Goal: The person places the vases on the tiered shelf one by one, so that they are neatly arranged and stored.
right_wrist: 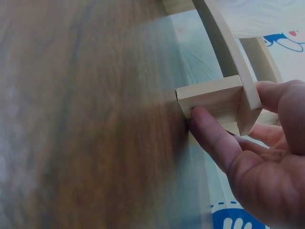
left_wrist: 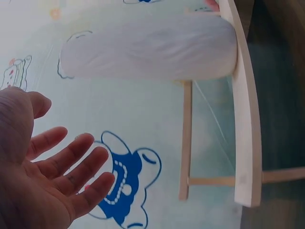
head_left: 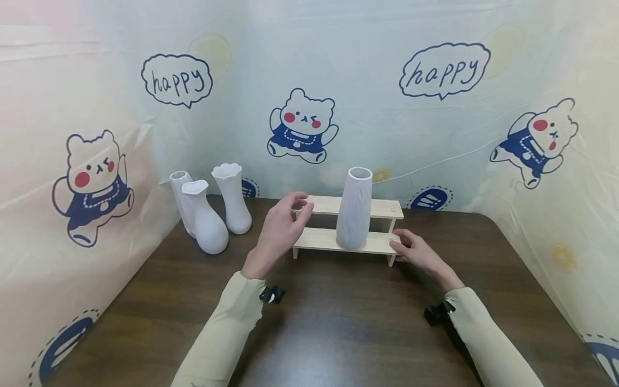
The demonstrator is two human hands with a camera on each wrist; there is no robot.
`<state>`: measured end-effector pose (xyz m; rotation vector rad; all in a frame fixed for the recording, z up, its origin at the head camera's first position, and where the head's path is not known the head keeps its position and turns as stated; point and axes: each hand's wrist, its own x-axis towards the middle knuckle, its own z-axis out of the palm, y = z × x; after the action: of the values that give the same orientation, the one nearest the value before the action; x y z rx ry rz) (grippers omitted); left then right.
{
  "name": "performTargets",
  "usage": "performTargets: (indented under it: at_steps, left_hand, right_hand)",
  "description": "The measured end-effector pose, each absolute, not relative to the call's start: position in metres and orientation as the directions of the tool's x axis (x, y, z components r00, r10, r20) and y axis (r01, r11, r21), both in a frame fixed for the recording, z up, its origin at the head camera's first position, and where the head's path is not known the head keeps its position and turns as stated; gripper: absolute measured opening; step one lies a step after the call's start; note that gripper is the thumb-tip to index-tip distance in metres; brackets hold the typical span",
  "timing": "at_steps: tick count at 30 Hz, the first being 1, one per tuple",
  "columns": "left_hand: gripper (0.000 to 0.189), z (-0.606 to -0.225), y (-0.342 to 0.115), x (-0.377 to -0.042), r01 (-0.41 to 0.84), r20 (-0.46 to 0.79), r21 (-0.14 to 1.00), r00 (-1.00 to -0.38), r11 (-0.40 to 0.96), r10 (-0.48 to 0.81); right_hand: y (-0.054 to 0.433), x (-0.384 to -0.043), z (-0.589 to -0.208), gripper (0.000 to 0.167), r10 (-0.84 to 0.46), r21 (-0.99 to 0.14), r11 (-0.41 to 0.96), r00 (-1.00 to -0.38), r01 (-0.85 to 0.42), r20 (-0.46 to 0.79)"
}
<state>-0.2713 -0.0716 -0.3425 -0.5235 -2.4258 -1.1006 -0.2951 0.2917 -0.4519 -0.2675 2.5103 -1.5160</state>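
A two-tier light wooden display stand (head_left: 314, 239) stands on the table, its back shelf higher than the front one. Upright on the lower shelf is a white textured vase (head_left: 354, 212), also seen sideways in the left wrist view as a white vase (left_wrist: 152, 50). My left hand (head_left: 284, 223) is by the stand's left end, fingers spread and slightly bent, holding nothing; the left wrist view shows it apart from the stand. My right hand (head_left: 417, 250) grips the lower shelf's right end. In the right wrist view, a fingertip (right_wrist: 202, 117) presses the stand's leg (right_wrist: 212, 98).
Three white vases stand together at the back left: a fluted-rim vase (head_left: 234, 199), a round-bellied vase (head_left: 210, 228) and a straighter vase (head_left: 180, 196) partly hidden behind it. A printed curtain (head_left: 367, 118) surrounds the dark wooden table (head_left: 329, 317) at the back and sides.
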Motion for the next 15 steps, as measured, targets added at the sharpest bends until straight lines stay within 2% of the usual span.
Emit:
performTargets:
  at_steps: [8, 15]
  left_hand:
    - [0.036, -0.344, -0.098, -0.271, 0.487, 0.551, 0.593, -0.826, 0.641, 0.118]
    - [0.038, -0.343, -0.120, -0.270, 0.443, 0.542, 0.625, -0.839, 0.643, 0.051]
  right_hand:
    - [0.292, -0.295, -0.452, 0.060, -0.254, -0.887, 0.458, -0.964, -0.049, -0.078]
    - [0.291, -0.297, -0.452, 0.061, -0.236, -0.891, 0.454, -0.967, -0.020, -0.098]
